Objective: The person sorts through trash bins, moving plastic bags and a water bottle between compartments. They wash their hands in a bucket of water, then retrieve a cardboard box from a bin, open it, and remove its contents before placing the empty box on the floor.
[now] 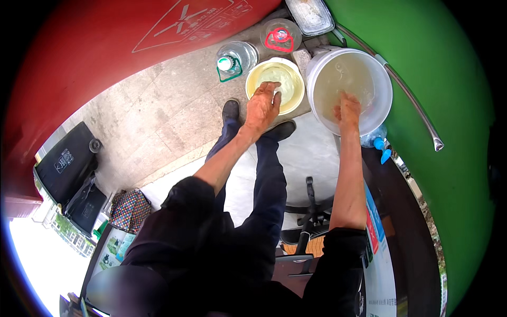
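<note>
My left hand (263, 104) reaches over the near left rim of a pale yellow plastic basin (299, 97). Its thumb and fingers are bent and apart, with nothing seen between them. Light-coloured water (286, 77) lies in the basin. To the right, my right hand (349, 106) is down inside a large white plastic bucket (383, 99) of cloudy, brownish water (328, 79). Its fingers are bent at or in the water, and whether they hold anything is hidden.
Behind the basin stand a green-capped water bottle (241, 55) and a red-handled one (293, 31). A blue spray bottle (374, 138) sits behind the bucket's near side. Red (119, 43) and green (443, 99) bins flank me. A swivel chair base (311, 214) is near my legs.
</note>
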Available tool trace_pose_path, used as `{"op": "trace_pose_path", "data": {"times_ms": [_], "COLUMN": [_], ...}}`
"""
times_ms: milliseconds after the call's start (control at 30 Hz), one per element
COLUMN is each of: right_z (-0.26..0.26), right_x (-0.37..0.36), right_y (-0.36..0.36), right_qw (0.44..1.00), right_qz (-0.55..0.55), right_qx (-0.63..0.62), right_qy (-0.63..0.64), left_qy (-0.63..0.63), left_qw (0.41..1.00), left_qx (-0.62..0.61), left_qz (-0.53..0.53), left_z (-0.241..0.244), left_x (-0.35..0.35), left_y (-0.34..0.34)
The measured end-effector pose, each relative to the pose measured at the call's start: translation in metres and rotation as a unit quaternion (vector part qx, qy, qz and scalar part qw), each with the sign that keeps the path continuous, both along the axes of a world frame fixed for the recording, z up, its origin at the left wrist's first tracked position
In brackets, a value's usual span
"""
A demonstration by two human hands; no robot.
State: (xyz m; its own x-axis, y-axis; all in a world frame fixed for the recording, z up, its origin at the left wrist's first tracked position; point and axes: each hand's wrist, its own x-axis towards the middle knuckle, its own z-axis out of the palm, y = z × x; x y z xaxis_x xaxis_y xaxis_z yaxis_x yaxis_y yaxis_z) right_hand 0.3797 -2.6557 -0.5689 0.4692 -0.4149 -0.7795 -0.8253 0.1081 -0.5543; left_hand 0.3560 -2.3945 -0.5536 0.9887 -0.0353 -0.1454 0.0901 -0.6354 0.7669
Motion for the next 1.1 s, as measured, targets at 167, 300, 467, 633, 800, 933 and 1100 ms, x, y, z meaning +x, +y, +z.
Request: {"op": "trace_pose_path", "data": {"times_ms": [167, 300, 467, 633, 800, 933, 1100], "right_z": [-0.001, 0.042, 0.066, 0.048, 0.028, 0.094, 0.101], "right_x": [-0.007, 0.004, 0.006, -0.004, -0.02, 0.009, -0.01], "right_y": [0.001, 0.015, -0.024, -0.025, -0.051, -0.002, 0.003], "right_qw": [0.975, 0.959, 0.964, 0.954, 0.902, 0.917, 0.877], "right_qz": [-0.135, -0.193, -0.184, -0.194, -0.226, -0.226, -0.242], "right_qx": [0.164, -0.007, 0.079, -0.036, 0.249, 0.189, 0.296], "right_qy": [-0.057, -0.205, -0.177, -0.225, -0.272, -0.269, -0.292], "left_qy": [-0.077, 0.036, -0.003, 0.477, 0.351, 0.065, 0.076], "left_qw": [0.976, 0.985, 1.0, 0.733, 0.816, 0.98, 0.978], "left_qx": [-0.2, -0.112, 0.013, -0.444, -0.439, -0.184, -0.088], "left_qz": [-0.045, -0.128, -0.026, 0.196, 0.133, 0.037, -0.174], "left_z": [0.095, 0.086, -0.033, -0.007, 0.062, 0.093, 0.075], "left_x": [0.03, 0.064, 0.072, 0.066, 0.061, 0.056, 0.061], "left_y": [-0.065, -0.144, -0.192, -0.205, -0.226, -0.237, -0.221]}}
